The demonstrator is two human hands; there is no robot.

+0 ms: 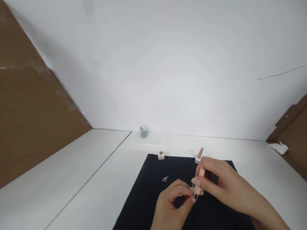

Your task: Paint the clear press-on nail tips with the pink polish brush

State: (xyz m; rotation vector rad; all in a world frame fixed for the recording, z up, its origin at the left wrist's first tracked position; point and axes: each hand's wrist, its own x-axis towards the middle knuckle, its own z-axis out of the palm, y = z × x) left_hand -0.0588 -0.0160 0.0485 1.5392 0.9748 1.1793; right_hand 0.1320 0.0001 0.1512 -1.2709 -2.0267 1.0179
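Note:
My right hand [216,180] pinches a short pale-pink stick-like piece [201,172] between thumb and fingers. Close against it, my left hand [174,201] is closed in a pinch on a small shiny clear-and-beige piece [200,192], whose kind I cannot make out. Both sets of fingertips meet over the black cloth [141,201], and they partly cover what they hold. A dark spot shows at the left thumb's tip. To the left of the hands, a small silvery piece [165,179] lies on the cloth.
Along the cloth's far edge stand a white block [161,157] with a small round brownish thing on top and another white block [197,160] with a pink stick [200,152] leaning up. Behind is a teal bottle [143,134] with a grey cap. White crumpled paper [279,148] lies right.

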